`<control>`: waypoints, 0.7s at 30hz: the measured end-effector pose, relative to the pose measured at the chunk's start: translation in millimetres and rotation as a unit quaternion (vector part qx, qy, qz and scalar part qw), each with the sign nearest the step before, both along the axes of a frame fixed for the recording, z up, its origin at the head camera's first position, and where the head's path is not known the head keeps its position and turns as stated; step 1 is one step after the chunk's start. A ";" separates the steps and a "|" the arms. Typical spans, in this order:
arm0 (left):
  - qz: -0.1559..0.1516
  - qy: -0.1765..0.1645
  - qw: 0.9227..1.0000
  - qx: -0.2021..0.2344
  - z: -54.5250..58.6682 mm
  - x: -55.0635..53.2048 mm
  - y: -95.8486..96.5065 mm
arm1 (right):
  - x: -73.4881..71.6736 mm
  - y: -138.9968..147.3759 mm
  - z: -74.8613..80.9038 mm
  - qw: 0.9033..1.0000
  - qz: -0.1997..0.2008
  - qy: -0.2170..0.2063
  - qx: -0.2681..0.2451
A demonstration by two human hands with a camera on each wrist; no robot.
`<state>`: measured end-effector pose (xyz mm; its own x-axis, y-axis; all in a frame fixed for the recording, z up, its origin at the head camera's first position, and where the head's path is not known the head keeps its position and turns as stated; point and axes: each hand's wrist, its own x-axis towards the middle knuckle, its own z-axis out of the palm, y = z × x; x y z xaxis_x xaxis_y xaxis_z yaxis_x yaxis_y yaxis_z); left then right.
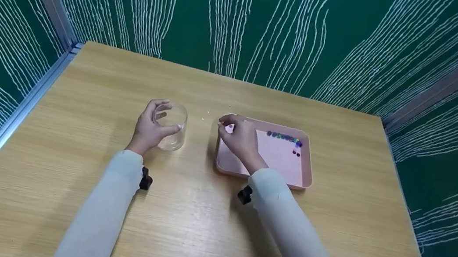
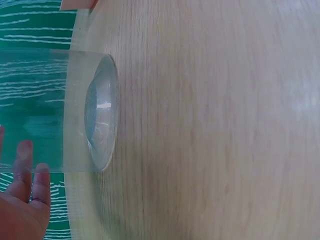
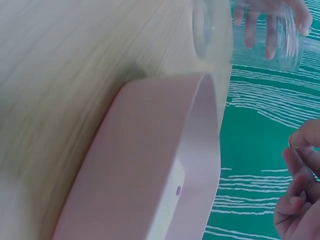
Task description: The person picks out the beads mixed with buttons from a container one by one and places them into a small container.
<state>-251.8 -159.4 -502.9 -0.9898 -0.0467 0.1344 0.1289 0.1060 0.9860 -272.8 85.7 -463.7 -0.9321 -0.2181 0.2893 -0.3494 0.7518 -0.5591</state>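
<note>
My left hand (image 1: 150,129) grips a clear glass jar (image 1: 176,115) from its left side, thumb across the near wall and fingers round the far side. The jar stands upright on the table. My right hand (image 1: 244,141) is over the left part of a shallow pink tray (image 1: 307,176). Between thumb and forefinger it pinches a tiny, thin-edged round piece (image 3: 292,142), too small to name its kind. Several small dark, shiny, multicoloured round pieces (image 1: 284,136) line the tray's back right, with two dark red ones (image 1: 296,153) in front.
Two tiny pale specks (image 1: 205,115) lie on the wooden table (image 1: 191,212) between jar and tray. One small pinkish piece (image 3: 178,190) lies inside the tray near its left end. Green walls with white wavy lines (image 1: 230,18) enclose the table's back and sides.
</note>
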 end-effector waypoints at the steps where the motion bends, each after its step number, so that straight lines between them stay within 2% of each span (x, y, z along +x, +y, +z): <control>1: 0.003 0.002 1.000 0.001 -0.8 0.0 0.2 | 0.3 -2.1 0.8 1.000 0.003 0.000 -0.002; 5: 0.009 0.005 1.000 0.000 -2.0 0.1 0.7 | 1.7 -11.1 4.1 1.000 0.010 0.002 -0.005; 12: 0.002 -0.001 1.000 0.007 21.6 12.7 5.1 | 3.4 -25.8 8.6 1.000 0.018 0.002 -0.013; 16: 0.007 0.008 1.000 0.003 17.6 10.6 4.3 | 5.9 -34.7 13.1 1.000 0.025 0.013 -0.012; 21: 0.011 0.009 1.000 -0.003 3.6 2.7 1.4 | 8.2 -44.7 18.0 0.999 0.029 0.013 -0.006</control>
<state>-249.1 -158.0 -499.3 -0.9859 -0.0682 0.1526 0.1441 0.1155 0.9828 -264.5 41.0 -445.7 -0.9104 -0.2672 0.3157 -0.4059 0.7238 -0.5580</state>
